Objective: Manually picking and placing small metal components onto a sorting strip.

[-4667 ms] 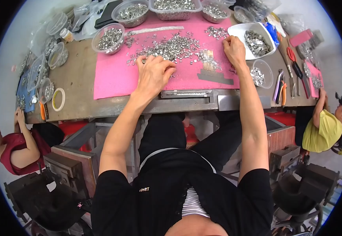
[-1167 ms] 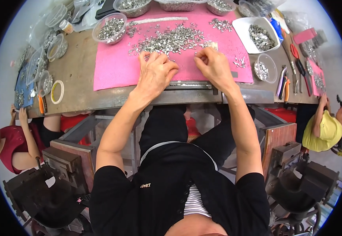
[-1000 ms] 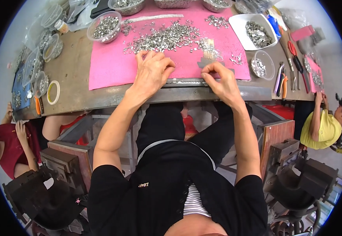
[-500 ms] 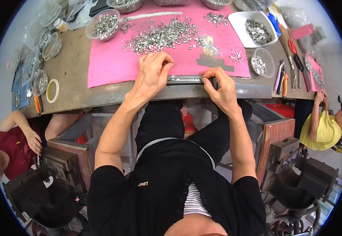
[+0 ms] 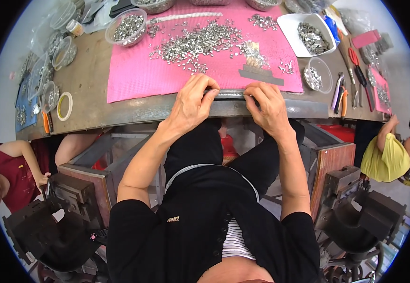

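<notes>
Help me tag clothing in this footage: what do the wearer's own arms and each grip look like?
The left sleeve and right sleeve are short, black and plain as far as shows, ending above the elbows. Below them nothing covers the arms. The left grip and right grip are human hands without gloves; no ring, watch or bracelet shows.

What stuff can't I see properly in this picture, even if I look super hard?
In the head view:
1. Both ends of the dark bar: covered by the left hand and right hand.
2. Whether either hand pinches anything tiny: the hands themselves block the view.
3. The far sides of the clear tubs at the top: cut off by the upper edge.
4. Each silver piece's exact shape in the pile: too small.
</notes>
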A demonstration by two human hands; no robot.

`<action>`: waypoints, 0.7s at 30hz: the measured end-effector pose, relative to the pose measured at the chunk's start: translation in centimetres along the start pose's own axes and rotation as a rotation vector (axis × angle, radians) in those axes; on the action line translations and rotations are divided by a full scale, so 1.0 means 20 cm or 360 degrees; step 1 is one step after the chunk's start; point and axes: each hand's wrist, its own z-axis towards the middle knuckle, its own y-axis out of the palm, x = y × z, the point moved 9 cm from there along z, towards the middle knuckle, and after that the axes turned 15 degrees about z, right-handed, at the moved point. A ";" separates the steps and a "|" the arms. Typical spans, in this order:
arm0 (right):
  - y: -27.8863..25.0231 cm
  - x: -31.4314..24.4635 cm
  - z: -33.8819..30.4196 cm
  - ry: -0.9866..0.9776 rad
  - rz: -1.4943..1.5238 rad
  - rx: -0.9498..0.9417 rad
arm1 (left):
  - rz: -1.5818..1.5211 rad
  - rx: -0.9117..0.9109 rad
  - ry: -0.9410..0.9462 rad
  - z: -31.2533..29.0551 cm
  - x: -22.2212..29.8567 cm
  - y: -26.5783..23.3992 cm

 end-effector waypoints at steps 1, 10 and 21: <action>0.00 0.00 0.00 -0.0001 -0.0001 0.0002 | 0.0001 0.0000 0.0002 0.00 0.00 0.00; -0.03 0.09 0.03 0.0220 0.0215 0.0048 | 0.0341 0.0031 0.0241 -0.01 0.09 0.00; 0.17 0.37 0.40 0.0234 0.0023 0.0054 | 0.0576 0.0335 0.0332 -0.07 0.12 -0.02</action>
